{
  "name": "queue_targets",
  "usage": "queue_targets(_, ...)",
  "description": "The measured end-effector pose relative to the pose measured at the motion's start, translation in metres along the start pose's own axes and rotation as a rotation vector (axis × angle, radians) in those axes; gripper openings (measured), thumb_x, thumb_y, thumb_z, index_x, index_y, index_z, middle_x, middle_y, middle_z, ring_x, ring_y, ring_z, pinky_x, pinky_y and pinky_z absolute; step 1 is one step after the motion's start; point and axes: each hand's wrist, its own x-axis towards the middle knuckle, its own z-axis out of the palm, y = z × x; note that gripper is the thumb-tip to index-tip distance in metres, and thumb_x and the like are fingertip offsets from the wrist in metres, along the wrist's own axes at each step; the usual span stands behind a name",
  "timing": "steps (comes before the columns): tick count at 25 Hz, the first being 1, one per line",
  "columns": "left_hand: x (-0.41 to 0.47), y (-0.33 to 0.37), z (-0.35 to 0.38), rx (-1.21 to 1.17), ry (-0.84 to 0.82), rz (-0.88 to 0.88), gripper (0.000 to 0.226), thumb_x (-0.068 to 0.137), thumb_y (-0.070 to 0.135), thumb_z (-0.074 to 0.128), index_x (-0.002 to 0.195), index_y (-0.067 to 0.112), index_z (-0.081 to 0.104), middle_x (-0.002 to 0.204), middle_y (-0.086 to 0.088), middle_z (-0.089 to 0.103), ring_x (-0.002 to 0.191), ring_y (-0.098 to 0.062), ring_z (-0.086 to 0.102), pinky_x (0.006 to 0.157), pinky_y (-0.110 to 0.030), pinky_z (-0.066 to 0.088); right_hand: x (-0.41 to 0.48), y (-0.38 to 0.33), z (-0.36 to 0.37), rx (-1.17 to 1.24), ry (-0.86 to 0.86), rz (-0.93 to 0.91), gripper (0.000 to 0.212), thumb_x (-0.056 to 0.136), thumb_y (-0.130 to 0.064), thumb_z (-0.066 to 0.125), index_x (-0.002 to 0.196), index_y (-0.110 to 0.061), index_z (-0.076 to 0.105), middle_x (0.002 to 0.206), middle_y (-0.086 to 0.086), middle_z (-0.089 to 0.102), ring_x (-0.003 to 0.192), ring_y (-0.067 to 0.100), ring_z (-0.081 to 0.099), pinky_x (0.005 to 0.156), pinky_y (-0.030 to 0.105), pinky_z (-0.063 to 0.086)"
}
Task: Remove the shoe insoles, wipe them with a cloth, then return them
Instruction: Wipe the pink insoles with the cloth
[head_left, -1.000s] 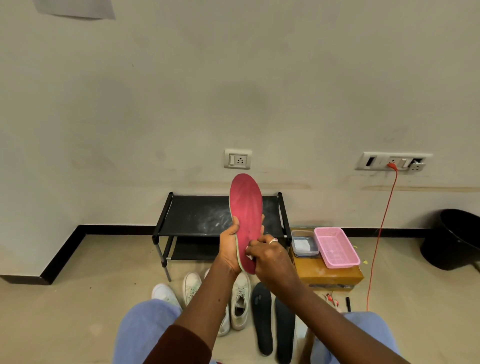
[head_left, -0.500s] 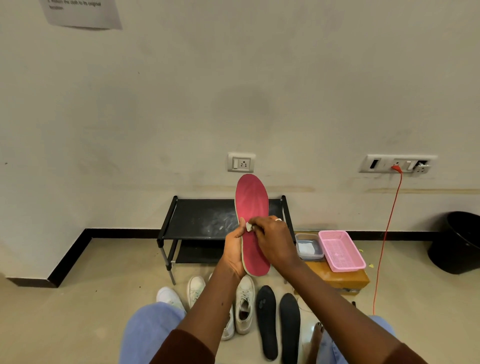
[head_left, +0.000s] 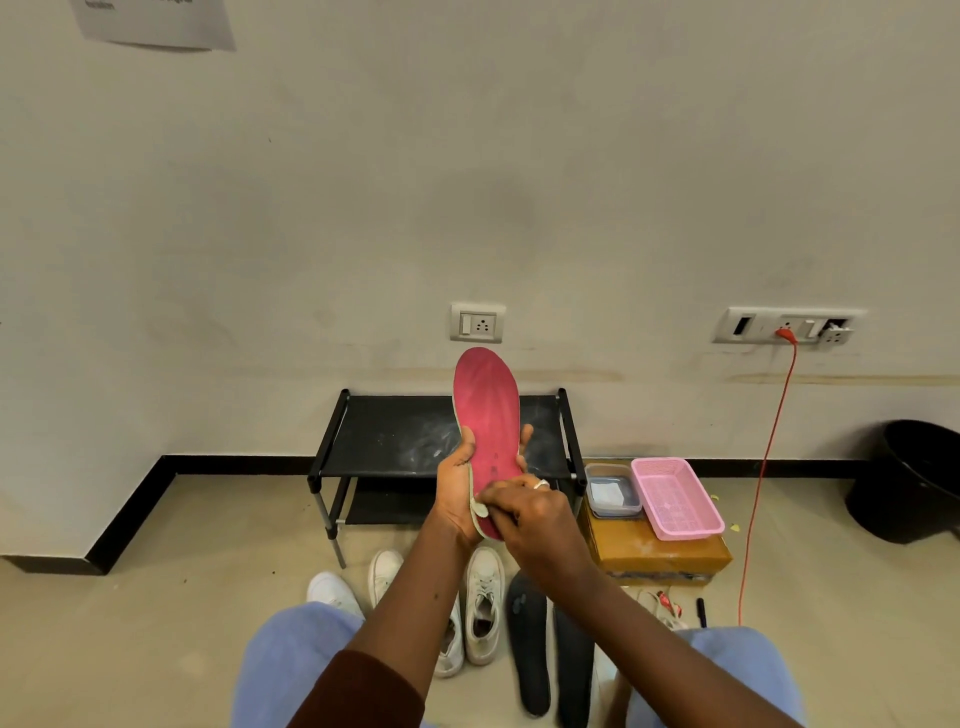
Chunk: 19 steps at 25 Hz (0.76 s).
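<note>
A red insole (head_left: 487, 410) stands upright in front of me, toe end up. My left hand (head_left: 457, 493) grips its lower half from the left edge. My right hand (head_left: 535, 519) pinches a small pale cloth (head_left: 479, 508) against the insole's heel end; most of the cloth is hidden under the fingers. On the floor below lie two black insoles (head_left: 530, 644) side by side. White shoes (head_left: 483, 603) stand to their left, partly hidden behind my left forearm.
A black shoe rack (head_left: 395, 441) stands against the wall behind the insole. To its right a cardboard box (head_left: 660, 558) carries a clear container (head_left: 613, 493) and a pink basket (head_left: 675, 499). An orange cable (head_left: 763, 467) hangs from the wall socket. A black bin (head_left: 914, 478) sits far right.
My right hand with the cloth slid up to the insole's middle, then back down to its heel end. The left hand kept its grip on the insole.
</note>
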Motion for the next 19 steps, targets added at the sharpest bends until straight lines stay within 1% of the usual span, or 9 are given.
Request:
queue_targets(2,-0.001,0.000,0.003,0.038,0.012,-0.004,0.065,0.087,0.055,0.041,0.095,0.000,0.074,0.108,-0.013,0.066,0.088,-0.024,0.062,0.076,-0.032,0.056,0.013,-0.003,-0.002,-0.027,0.071,0.074,0.014,0.077,-0.005,0.064,0.087,-0.008,0.073,0.081,0.009,0.072,0.072,0.019,0.068,0.073,0.018,0.049)
queue_targets(4,-0.003,-0.003,0.007,0.060,0.027,0.003,0.065,0.091,0.054,0.036,0.099,0.000,0.072,0.104,-0.015,0.067,0.091,-0.026,0.067,0.081,-0.036,0.055,0.029,-0.005,-0.008,-0.015,0.091,0.201,0.016,0.086,-0.007,0.060,0.095,-0.008,0.073,0.087,0.014,0.071,0.076,0.024,0.066,0.072,0.018,0.044)
queue_targets(6,-0.005,-0.008,0.010,0.079,0.043,0.043,0.055,0.095,0.048,0.035,0.106,0.005,0.067,0.097,-0.016,0.070,0.085,-0.028,0.070,0.077,-0.037,0.057,0.043,0.001,-0.013,-0.033,0.079,0.282,0.019,0.091,-0.009,0.055,0.101,-0.009,0.071,0.091,0.015,0.070,0.079,0.024,0.064,0.070,0.016,0.040)
queue_targets(8,-0.006,-0.011,0.012,0.090,0.053,0.080,0.048,0.097,0.045,0.033,0.108,0.009,0.063,0.093,-0.014,0.072,0.082,-0.028,0.071,0.068,-0.037,0.059,0.054,0.007,-0.014,-0.054,0.079,0.320,0.021,0.092,-0.010,0.052,0.104,-0.010,0.070,0.096,0.014,0.069,0.083,0.024,0.064,0.071,0.018,0.043)
queue_targets(11,-0.005,-0.011,0.011,0.057,0.035,0.086,0.055,0.098,0.044,0.033,0.093,0.007,0.074,0.090,-0.015,0.072,0.079,-0.029,0.071,0.066,-0.038,0.060,0.055,0.013,-0.014,-0.056,0.049,0.311,0.022,0.092,-0.009,0.052,0.106,-0.013,0.069,0.100,0.011,0.069,0.088,0.023,0.064,0.076,0.017,0.042)
queue_targets(13,-0.005,-0.007,0.011,0.055,0.025,0.066,0.063,0.097,0.045,0.032,0.084,0.003,0.076,0.088,-0.016,0.071,0.077,-0.029,0.071,0.068,-0.037,0.059,0.045,0.010,-0.013,-0.023,0.015,0.263,0.021,0.090,-0.007,0.055,0.104,-0.012,0.070,0.099,0.010,0.070,0.088,0.022,0.065,0.078,0.016,0.042)
queue_targets(14,-0.004,-0.005,0.010,0.059,0.019,0.044,0.065,0.095,0.048,0.033,0.087,0.000,0.075,0.091,-0.017,0.071,0.078,-0.029,0.071,0.069,-0.038,0.059,0.037,0.008,-0.011,-0.002,0.006,0.233,0.020,0.088,-0.006,0.057,0.102,-0.011,0.071,0.098,0.010,0.070,0.087,0.022,0.065,0.081,0.018,0.046)
queue_targets(16,-0.001,-0.001,0.008,0.039,0.000,0.002,0.067,0.091,0.055,0.034,0.104,-0.002,0.067,0.104,-0.016,0.068,0.080,-0.028,0.069,0.071,-0.037,0.057,0.020,0.005,-0.005,0.022,0.005,0.178,0.019,0.084,-0.002,0.062,0.097,-0.012,0.072,0.093,0.010,0.071,0.083,0.020,0.066,0.084,0.022,0.050)
queue_targets(19,0.007,0.002,0.002,-0.017,-0.009,0.001,0.066,0.091,0.059,0.033,0.121,0.003,0.052,0.111,-0.012,0.063,0.067,-0.023,0.064,0.062,-0.030,0.055,0.000,0.007,0.000,0.056,0.011,0.116,0.022,0.078,0.003,0.064,0.091,-0.012,0.073,0.086,0.007,0.071,0.077,0.013,0.066,0.081,0.005,0.044)
